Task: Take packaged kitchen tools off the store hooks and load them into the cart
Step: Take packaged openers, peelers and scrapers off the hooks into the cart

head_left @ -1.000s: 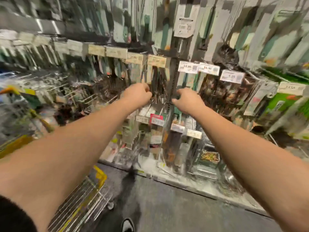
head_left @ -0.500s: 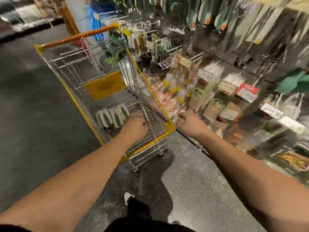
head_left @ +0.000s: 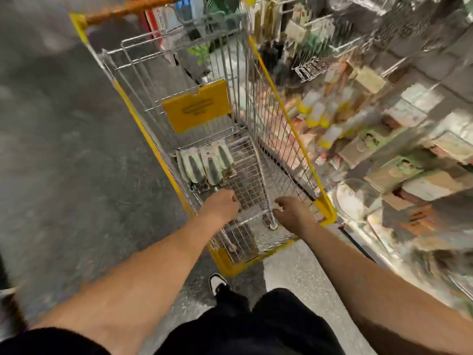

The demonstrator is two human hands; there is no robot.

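Observation:
Several flat pale packs of kitchen tools (head_left: pixel 204 165) lie side by side on the floor of the wire cart (head_left: pixel 256 139), against its left wall. My left hand (head_left: pixel 221 204) hangs inside the cart's near end, knuckles up, right at the packs' near ends. Its fingers curl downward out of sight, so I cannot tell if it grips them. My right hand (head_left: pixel 291 213) hovers over the cart's near right corner with loosely curled fingers and nothing visible in it.
The cart has yellow rims (head_left: pixel 284 116), a yellow sign (head_left: pixel 197 108) on its far wall and an orange handle (head_left: pixel 143 6). Hooks and shelves of packaged goods (head_left: pixel 371 139) line the right side. Grey floor (head_left: pixel 64 149) spreads to the left. My shoe (head_left: pixel 217 284) is below the cart.
Both hands came away from the hooks and swung left and down to the cart. The left hand has drawn back toward the cart's near end, and the right hand has moved in over the cart.

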